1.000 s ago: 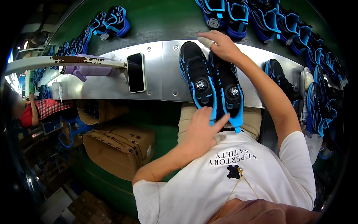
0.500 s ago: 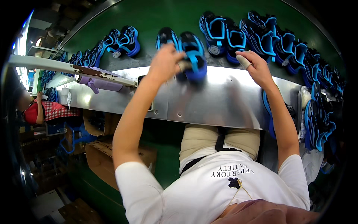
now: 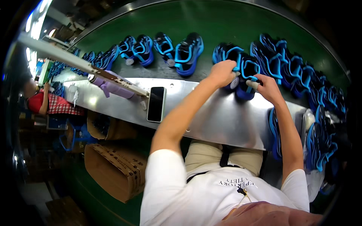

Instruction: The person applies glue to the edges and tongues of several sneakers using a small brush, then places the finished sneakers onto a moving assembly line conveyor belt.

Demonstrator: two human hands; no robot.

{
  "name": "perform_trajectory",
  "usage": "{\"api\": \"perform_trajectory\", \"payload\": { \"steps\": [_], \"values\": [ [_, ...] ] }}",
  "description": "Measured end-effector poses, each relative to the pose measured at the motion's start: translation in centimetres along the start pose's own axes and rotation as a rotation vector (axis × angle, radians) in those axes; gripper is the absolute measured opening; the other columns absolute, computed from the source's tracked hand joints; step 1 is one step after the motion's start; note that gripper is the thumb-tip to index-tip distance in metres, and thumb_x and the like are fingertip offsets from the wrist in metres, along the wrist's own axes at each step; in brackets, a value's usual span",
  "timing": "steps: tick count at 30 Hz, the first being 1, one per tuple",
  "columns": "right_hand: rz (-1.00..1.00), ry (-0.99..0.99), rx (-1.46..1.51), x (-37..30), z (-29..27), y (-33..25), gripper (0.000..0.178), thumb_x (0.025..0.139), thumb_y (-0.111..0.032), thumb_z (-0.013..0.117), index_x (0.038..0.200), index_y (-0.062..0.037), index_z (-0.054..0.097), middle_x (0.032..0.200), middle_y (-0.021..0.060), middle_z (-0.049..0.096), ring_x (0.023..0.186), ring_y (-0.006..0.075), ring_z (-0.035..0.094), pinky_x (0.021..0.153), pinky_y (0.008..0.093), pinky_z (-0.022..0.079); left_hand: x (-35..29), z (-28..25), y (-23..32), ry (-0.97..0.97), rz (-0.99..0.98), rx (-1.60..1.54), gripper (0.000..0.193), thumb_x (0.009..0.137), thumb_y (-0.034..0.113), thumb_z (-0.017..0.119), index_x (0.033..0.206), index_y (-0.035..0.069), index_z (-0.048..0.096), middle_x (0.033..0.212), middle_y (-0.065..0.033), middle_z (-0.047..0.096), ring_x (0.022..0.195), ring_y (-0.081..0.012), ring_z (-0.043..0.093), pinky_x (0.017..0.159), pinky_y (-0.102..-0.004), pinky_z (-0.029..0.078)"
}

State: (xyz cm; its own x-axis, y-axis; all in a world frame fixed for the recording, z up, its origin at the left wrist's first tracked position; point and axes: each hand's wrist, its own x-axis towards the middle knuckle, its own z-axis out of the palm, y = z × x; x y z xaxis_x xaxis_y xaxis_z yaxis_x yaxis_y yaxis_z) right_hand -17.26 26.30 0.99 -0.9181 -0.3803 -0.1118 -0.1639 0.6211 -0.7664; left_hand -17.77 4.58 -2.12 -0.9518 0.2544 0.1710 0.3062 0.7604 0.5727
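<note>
Two black-and-blue sneakers stand side by side at the belt's near edge, right of centre. My left hand (image 3: 223, 74) is closed at the heel of the left sneaker (image 3: 225, 53), pinching around its light-blue heel tab. Closed on the heel of the right sneaker (image 3: 249, 69) is my right hand (image 3: 267, 89). Pale finger covers show on both hands. A round silvery tag (image 3: 234, 83) hangs by the left sneaker's heel. Further left, a separate sneaker pair (image 3: 187, 54) rests on the green belt (image 3: 211, 19), away from my hands.
Rows of similar sneakers (image 3: 281, 62) line the belt on both sides. On the metal ledge (image 3: 211, 109) lie a phone (image 3: 156, 104) and a lilac bottle (image 3: 117, 88) beneath a worn white bar (image 3: 75, 58). Cardboard boxes (image 3: 113, 169) stand below. A co-worker in red (image 3: 45, 103) is far left.
My left hand has let go of the pair at centre-left, which now rests on the belt, and has moved right to another pair. My right hand has come onto that pair's right sneaker.
</note>
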Motion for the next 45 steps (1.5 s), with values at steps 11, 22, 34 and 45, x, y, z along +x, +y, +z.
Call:
{"api": "perform_trajectory", "payload": {
  "steps": [11, 22, 34, 45],
  "values": [
    [-0.185, -0.398, -0.010, -18.8, 1.2, 1.1, 0.031, 0.067, -0.008, 0.074, 0.098, -0.0074, 0.070, 0.080, 0.0111, 0.063, 0.071, 0.0284, 0.062, 0.064, 0.0350, 0.051, -23.6, -0.7, 10.5, -0.237, -0.103, -0.319, 0.029, 0.072, 0.000, 0.064, 0.100, 0.003, 0.059, 0.102, -0.0132, 0.059, 0.082, -0.0318, 0.061, 0.071, -0.0393, 0.050],
    [-0.549, 0.074, -0.220, -12.3, 3.2, 1.4, 0.068, 0.059, 0.010, 0.066, 0.124, -0.0064, 0.057, 0.111, 0.0133, 0.061, 0.098, 0.0326, 0.058, 0.085, 0.0386, 0.049, -17.7, 1.4, 8.9, 0.244, 0.047, 0.004, 0.044, 0.065, -0.008, 0.062, 0.107, 0.004, 0.064, 0.122, -0.0081, 0.060, 0.091, -0.0285, 0.055, 0.078, -0.0354, 0.048],
    [-0.454, 0.003, -0.141, -15.3, 2.0, 1.9, 0.046, 0.064, 0.007, 0.064, 0.107, -0.0096, 0.065, 0.118, 0.0141, 0.057, 0.108, 0.0325, 0.058, 0.087, 0.0366, 0.051, -18.6, 2.2, 9.1, 0.149, 0.130, 0.105, 0.026, 0.064, -0.002, 0.058, 0.087, 0.007, 0.066, 0.121, -0.0034, 0.061, 0.094, -0.0291, 0.050, 0.080, -0.0360, 0.043],
    [-0.533, -0.188, -0.198, -16.1, 1.6, 0.4, 0.044, 0.082, -0.008, 0.063, 0.124, 0.0005, 0.054, 0.139, 0.0261, 0.040, 0.127, 0.0408, 0.043, 0.106, 0.0431, 0.037, -17.3, 1.5, 11.8, -0.021, 0.215, 0.242, 0.034, 0.066, 0.003, 0.062, 0.100, -0.001, 0.063, 0.120, -0.0145, 0.058, 0.101, -0.0319, 0.048, 0.085, -0.0409, 0.042]
  ]
}}
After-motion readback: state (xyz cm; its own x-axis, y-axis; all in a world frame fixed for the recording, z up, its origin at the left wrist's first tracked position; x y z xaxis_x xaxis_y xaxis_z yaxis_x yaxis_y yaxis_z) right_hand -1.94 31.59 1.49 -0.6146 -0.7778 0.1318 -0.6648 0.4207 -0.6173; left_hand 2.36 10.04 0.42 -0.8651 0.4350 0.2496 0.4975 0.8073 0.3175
